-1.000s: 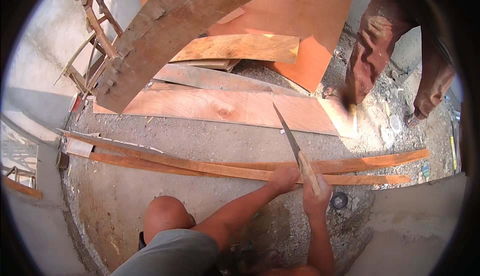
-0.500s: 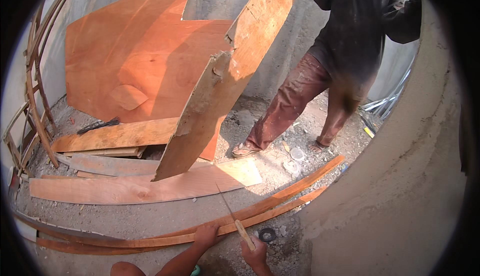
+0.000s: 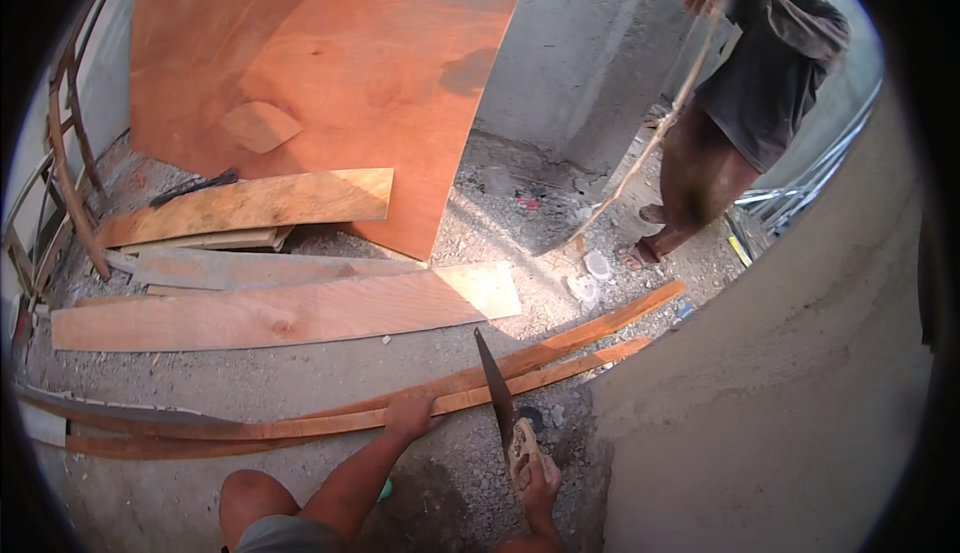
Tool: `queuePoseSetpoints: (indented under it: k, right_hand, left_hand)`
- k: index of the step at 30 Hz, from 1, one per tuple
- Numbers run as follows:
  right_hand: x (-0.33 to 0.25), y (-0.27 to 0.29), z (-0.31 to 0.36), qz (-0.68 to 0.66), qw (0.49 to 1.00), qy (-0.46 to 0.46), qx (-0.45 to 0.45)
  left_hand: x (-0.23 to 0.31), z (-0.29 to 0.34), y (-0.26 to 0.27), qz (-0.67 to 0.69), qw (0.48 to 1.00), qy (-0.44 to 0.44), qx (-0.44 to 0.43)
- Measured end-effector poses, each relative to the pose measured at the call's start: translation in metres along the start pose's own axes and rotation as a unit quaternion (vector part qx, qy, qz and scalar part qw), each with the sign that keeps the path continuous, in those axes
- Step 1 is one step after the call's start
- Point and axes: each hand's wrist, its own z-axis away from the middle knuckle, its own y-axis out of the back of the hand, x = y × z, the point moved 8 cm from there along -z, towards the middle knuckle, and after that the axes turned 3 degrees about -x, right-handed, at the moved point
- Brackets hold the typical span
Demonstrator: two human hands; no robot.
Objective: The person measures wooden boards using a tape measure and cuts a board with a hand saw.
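Below and left of the left hand, the person's bent knee (image 3: 258,503) is close to the forearm; if the balance shifted there, the arm's steadying grip could be jolted. The left hand (image 3: 408,416) is wrapped over the front wooden strip (image 3: 560,374), which runs out to both sides of it; whether the fingers also reach the rear strip (image 3: 605,326) just beyond, I cannot tell. Both strips are long and bowed, so pressure well away from that one hold could make them roll or slide apart.

Just right of the left hand, the saw (image 3: 495,383) slants across the strips in this view; contact is unclear. With its toothed blade so near those knuckles, a skip or slip could cut them. The right hand (image 3: 538,480) is closed around the saw's pale handle; a twist of that wrist could bend the thin blade. Well beyond the right hand, up and right, a co-worker (image 3: 765,83) stands by a long stick (image 3: 650,148), which could knock the strips' far ends if swung low.
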Motion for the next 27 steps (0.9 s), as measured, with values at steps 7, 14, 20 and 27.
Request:
queuePoseSetpoints:
  k: [7,14,20,27]
  right_hand:
    - [-0.004,-0.017,0.023,-0.036,0.999,-0.005,0.021]
    - [-0.029,-0.061,0.058,-0.071,0.996,-0.045,0.042]
    - [0.034,-0.005,0.031,-0.131,0.985,-0.107,0.027]
    - [0.05,0.0,0.023,-0.006,0.99,-0.107,-0.088]
  left_hand:
    - [-0.009,0.005,-0.013,0.042,0.998,0.022,-0.047]
    - [-0.043,0.022,-0.038,0.051,0.994,0.081,-0.044]
    - [-0.012,0.016,-0.004,0.017,0.991,0.073,-0.111]
    - [-0.018,0.008,-0.028,0.022,0.997,0.066,-0.026]
